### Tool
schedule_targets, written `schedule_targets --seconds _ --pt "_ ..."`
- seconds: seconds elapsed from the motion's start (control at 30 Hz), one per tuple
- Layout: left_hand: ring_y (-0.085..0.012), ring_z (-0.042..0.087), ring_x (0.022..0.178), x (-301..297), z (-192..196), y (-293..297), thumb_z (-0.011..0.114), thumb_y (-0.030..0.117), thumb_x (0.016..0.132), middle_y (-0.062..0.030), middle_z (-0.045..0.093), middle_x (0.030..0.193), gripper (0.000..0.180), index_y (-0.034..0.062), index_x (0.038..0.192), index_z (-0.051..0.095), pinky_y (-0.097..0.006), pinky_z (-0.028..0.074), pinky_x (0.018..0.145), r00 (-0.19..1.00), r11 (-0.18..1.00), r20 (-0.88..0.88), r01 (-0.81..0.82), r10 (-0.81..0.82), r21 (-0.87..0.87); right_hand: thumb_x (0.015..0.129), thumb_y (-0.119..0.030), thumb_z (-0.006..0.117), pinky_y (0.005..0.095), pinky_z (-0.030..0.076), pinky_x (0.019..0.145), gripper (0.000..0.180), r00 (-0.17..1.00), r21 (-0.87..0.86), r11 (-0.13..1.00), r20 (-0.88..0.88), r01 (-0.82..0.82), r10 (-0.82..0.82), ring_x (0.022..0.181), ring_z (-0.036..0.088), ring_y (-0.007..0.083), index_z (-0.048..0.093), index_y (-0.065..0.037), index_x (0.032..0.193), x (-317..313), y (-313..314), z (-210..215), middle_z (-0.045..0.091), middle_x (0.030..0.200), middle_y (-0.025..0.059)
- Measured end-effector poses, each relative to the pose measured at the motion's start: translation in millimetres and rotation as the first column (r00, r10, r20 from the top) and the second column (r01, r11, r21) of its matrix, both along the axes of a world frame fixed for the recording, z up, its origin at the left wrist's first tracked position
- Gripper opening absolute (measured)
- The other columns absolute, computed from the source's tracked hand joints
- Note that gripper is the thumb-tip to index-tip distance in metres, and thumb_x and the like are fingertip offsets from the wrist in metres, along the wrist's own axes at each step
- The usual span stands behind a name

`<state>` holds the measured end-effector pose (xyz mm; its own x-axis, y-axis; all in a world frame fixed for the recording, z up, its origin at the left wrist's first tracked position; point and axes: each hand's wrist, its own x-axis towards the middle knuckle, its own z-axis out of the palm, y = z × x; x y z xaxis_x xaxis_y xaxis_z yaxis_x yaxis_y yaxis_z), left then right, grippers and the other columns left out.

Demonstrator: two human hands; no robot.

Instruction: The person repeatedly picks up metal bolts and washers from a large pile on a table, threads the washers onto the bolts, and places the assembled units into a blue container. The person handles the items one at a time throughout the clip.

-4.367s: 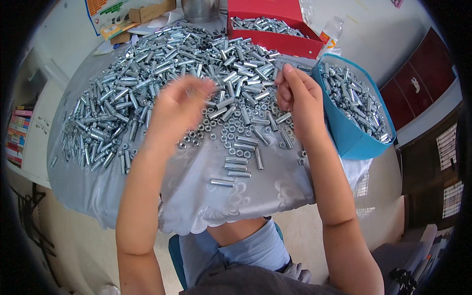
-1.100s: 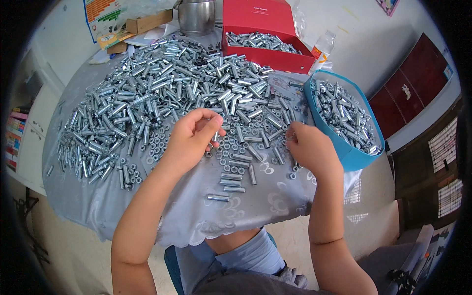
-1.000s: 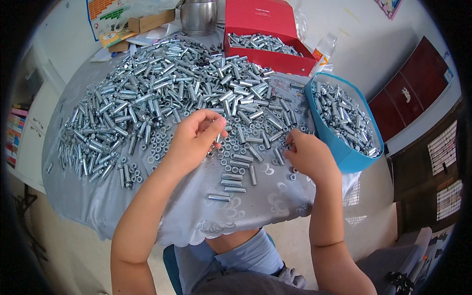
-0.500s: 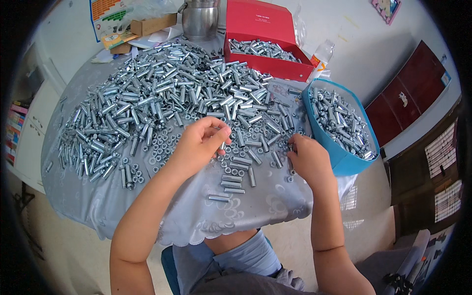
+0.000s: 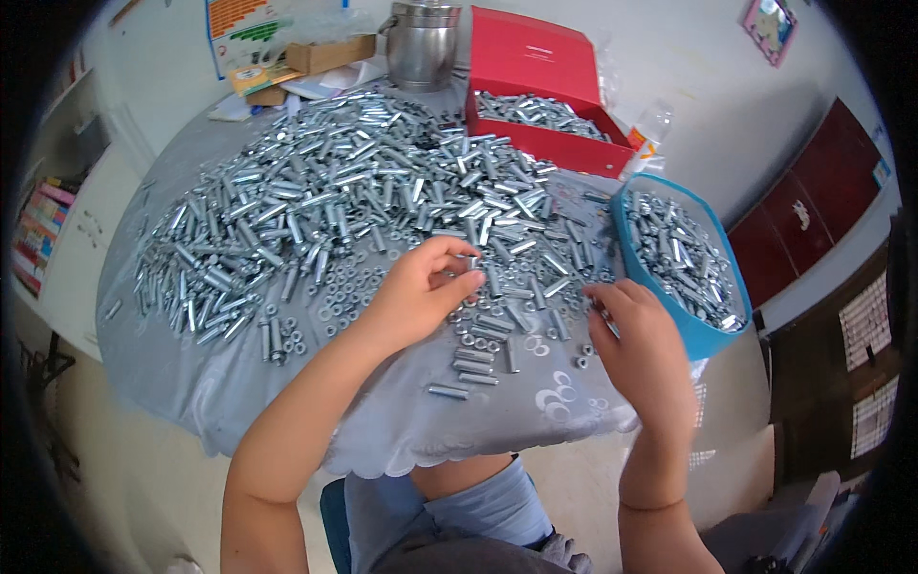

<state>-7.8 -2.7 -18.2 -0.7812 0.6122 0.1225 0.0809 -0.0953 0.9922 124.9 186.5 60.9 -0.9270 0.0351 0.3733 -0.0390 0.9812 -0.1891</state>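
A big heap of silver metal sleeves and bolts (image 5: 316, 182) covers the far half of the table. My left hand (image 5: 426, 292) is over its near edge, thumb and fingers pinched on what looks like a metal sleeve (image 5: 474, 263), mostly hidden by the fingers. Loose hex nuts (image 5: 342, 295) lie to the left of that hand. Just in front of it a small group of sleeves (image 5: 475, 366) rests on the cloth. My right hand (image 5: 643, 335) is beside the blue tub (image 5: 703, 337), its fingers curled together above the table; whatever they hold is hidden.
Sleeve bolts fill the blue tub at the right. An open red box (image 5: 550, 143) with more metal parts stands at the back, by a steel pot (image 5: 423, 48) and a plastic bottle (image 5: 650, 134). A grey patterned cloth (image 5: 382, 421) hangs over the table's near edge.
The whole view has shifted, so the table appears farther right and slightly lower. My right hand has drawn back toward me from the loose parts. My left hand keeps its pinch.
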Motion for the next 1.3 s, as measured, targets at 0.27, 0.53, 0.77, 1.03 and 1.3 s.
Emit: schedule_targets --seconds 0.27,0.53,0.77,1.03,1.3 --pt "-0.0121 0.060 0.076 -4.3 -3.2 1.3 0.059 0.012 0.084 -0.0071 0.061 0.089 0.027 0.0004 0.106 0.050 -0.023 0.046 0.062 0.997 0.999 -0.063 -0.044 0.045 0.021 0.065 -0.004 0.058 0.0289 0.043 0.055 0.029 0.990 0.216 0.967 0.056 -0.138 0.129 0.069 0.053 0.0196 0.061 -0.004 0.094 75.0 -95.8 95.8 0.054 0.083 0.0050" --pt "-0.0132 0.061 0.077 2.1 12.0 14.8 0.061 0.012 0.083 -0.0091 0.061 0.095 0.030 0.0004 0.108 0.050 -0.023 0.047 0.062 0.999 0.996 -0.009 -0.053 0.053 -0.072 0.071 -0.002 0.059 0.0276 0.045 0.063 0.025 0.888 0.566 0.695 0.176 -0.444 0.424 0.072 0.055 0.0181 0.059 -0.003 0.096 34.6 -108.6 93.1 0.057 0.090 0.0087" --pt "-0.0111 0.058 0.087 -2.3 9.1 7.2 0.067 0.008 0.076 -0.0046 0.063 0.093 0.024 0.0022 0.098 0.057 -0.025 0.046 0.075 0.940 0.987 -0.330 -0.128 0.089 -0.098 0.078 0.003 0.055 0.0267 0.046 0.075 0.026 0.758 -0.524 0.552 -0.509 -0.649 0.408 0.086 0.057 0.0167 0.056 -0.001 0.104 -84.0 -22.2 0.3 0.059 0.096 0.0107" --pt "-0.0097 0.055 0.079 2.1 5.5 2.3 0.074 0.010 0.070 -0.0029 0.061 0.086 0.028 0.0024 0.092 0.058 -0.022 0.044 0.068 0.922 0.968 -0.369 -0.191 0.120 -0.161 0.083 -0.002 0.057 0.0227 0.044 0.077 0.025 0.846 -0.839 0.125 -0.513 -0.530 0.144 0.084 0.054 0.0091 0.054 0.003 0.108 -88.7 5.6 -44.2 0.057 0.092 0.0047" --pt "-0.0115 0.059 0.081 10.1 14.2 7.9 0.071 0.006 0.072 -0.0077 0.062 0.089 0.034 0.0005 0.101 0.054 -0.023 0.047 0.071 0.997 0.998 -0.058 -0.055 0.053 -0.018 0.081 0.001 0.059 0.0211 0.043 0.079 0.025 0.849 -0.883 0.046 -0.433 -0.467 0.303 0.090 0.053 0.0094 0.054 0.004 0.105 -82.3 -10.5 -49.7 0.057 0.096 0.0049"
